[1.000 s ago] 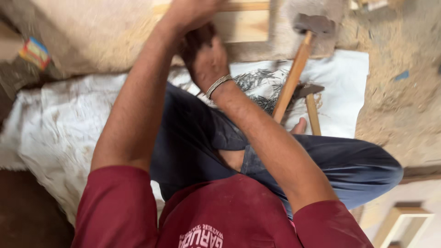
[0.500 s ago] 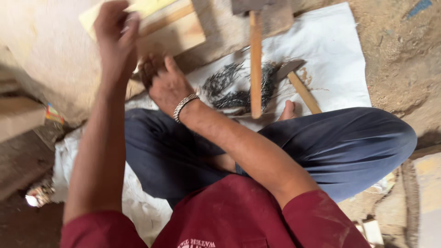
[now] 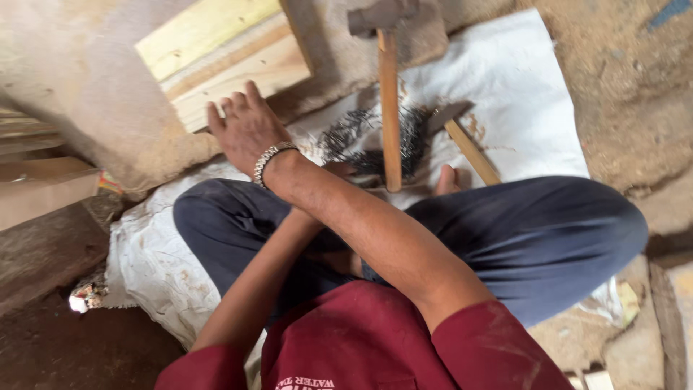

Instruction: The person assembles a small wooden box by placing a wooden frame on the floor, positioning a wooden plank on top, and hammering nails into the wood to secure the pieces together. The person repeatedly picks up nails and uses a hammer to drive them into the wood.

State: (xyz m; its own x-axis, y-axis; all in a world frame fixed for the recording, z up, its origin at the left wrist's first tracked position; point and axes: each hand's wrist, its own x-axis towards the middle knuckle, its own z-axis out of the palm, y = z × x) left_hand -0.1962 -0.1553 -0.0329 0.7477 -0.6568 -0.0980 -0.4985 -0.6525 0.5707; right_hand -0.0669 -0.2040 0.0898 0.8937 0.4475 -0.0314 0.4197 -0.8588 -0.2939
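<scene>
My right hand [image 3: 245, 130], with a beaded bracelet on the wrist, lies flat with fingers spread on the near edge of pale wooden boards [image 3: 216, 50]. That arm crosses over my left arm. My left hand [image 3: 341, 170] is mostly hidden under the right forearm, and only a bit of it shows beside a pile of dark nails [image 3: 361, 137]. A hammer [image 3: 390, 108] with a long wooden handle lies across the nails. A second, smaller hammer [image 3: 462, 141] lies to its right.
I sit cross-legged in dark trousers on a white sack [image 3: 520, 87] spread over dirt ground. A large rough stone block [image 3: 79, 94] stands at the left under the boards. Wooden planks [image 3: 36, 195] lie at the far left, and small scraps [image 3: 86, 296] sit by the sack's corner.
My left hand has dropped from the boards down toward the nail pile and gone under my right arm. My right hand has moved from the nails up to the boards' edge.
</scene>
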